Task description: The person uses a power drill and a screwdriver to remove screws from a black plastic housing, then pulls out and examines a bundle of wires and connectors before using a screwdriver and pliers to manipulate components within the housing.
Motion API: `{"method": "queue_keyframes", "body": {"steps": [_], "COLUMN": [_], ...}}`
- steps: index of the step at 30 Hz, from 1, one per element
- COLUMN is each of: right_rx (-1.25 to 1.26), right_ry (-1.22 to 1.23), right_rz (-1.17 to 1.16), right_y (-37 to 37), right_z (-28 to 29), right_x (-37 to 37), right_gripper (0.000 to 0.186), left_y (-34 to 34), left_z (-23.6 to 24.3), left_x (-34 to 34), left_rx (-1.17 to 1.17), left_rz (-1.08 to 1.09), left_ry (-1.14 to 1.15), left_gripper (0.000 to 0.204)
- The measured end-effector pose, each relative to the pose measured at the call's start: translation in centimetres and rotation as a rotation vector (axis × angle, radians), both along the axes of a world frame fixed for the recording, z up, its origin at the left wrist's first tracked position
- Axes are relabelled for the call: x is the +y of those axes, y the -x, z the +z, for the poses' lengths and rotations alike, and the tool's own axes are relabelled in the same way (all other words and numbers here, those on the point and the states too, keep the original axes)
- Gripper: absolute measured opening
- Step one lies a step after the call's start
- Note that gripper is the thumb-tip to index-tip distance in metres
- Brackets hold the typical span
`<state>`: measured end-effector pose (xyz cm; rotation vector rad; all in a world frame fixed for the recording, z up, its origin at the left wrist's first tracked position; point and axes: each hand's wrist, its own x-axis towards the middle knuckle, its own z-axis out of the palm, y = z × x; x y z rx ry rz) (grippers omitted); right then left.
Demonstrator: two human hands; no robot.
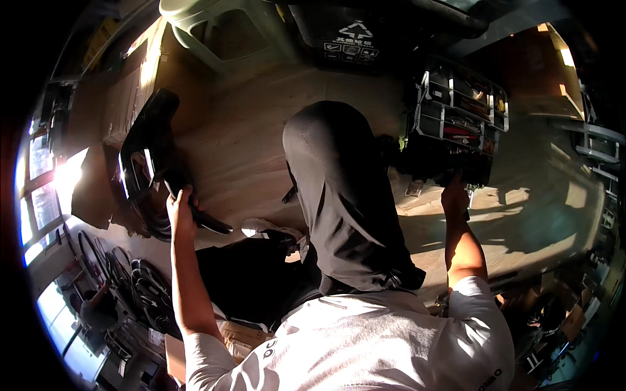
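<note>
The person sits low on the floor [254, 150] with one knee [326, 130] raised in grey trousers between the two arms, which reach forward and apart.

The left arm comes up from the lower edge, bare below a white sleeve, and stretches almost straight toward the left. The left hand [180, 207] is closed round the lower end of a black curved plastic part [153, 146], a long shell-like piece that stands on end and leans away from the person. The fingers wrap over its edge, with the thumb side toward the camera. A thin dark strip of the part juts out to the right just below the hand.

The right arm is bent at the elbow and rises steeply, forearm nearly upright in the view. The right hand [454, 194] is pressed against the lower edge of a black machine assembly with silver frames [456, 111], which rests on the floor well to the right of the knee. Its fingers are tucked under that dark edge, so I cannot tell whether they grip it or only touch it.

Behind the knee stands a pale green plastic bin [222, 32], with a dark bin [349, 32] beside it.
</note>
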<state>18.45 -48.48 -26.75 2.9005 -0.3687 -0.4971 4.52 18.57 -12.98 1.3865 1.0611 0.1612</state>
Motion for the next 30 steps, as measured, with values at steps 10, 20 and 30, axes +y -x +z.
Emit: {"method": "queue_keyframes", "body": {"steps": [10,20,30], "right_rx": [-0.065,0.355,0.804], "right_ry": [-0.288,-1.442,-1.648], "right_rz": [0.213,0.544,-0.001], "right_y": [-6.8,-4.4,-1.5], "right_z": [3.2,23.5,18.4], "right_x": [2.1,44.3,54.6], "right_gripper": [0.044,0.061,0.037], "left_y": [-0.1,-0.6,1.2], "left_z": [2.4,1.5,2.1], "left_x": [-4.9,-8.1,-9.0], "left_rx": [0.058,0.008,0.139], "left_rz": [-0.067,-0.078,-0.33], "left_ry": [-0.204,-0.408,-0.455], "left_gripper": [0.014,0.019,0.042]}}
